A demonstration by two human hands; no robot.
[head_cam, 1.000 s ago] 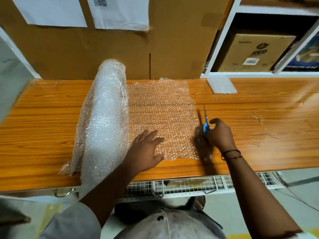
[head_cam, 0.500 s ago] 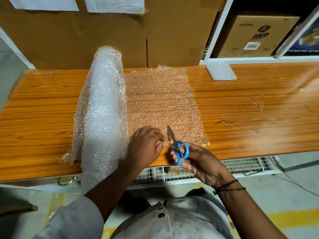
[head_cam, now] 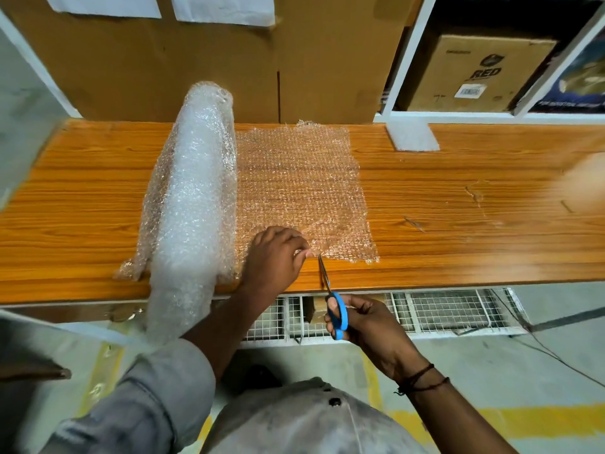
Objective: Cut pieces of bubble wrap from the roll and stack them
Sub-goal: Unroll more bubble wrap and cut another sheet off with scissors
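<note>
Beyond the sheet [head_cam: 301, 185] lies a pad [head_cam: 412, 136], perhaps foam.

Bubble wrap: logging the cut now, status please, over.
Left hand pinches unrolled sheet at near edge. Right hand grips scissors, tips at that edge. Sheet flat, joined to roll. Nothing on sheet ahead of blades.

The right grip [head_cam: 370, 322] covers part of the scissors [head_cam: 342, 311]; a pale blur [head_cam: 586, 183] on the counter [head_cam: 458, 198] is unidentifiable.
</note>
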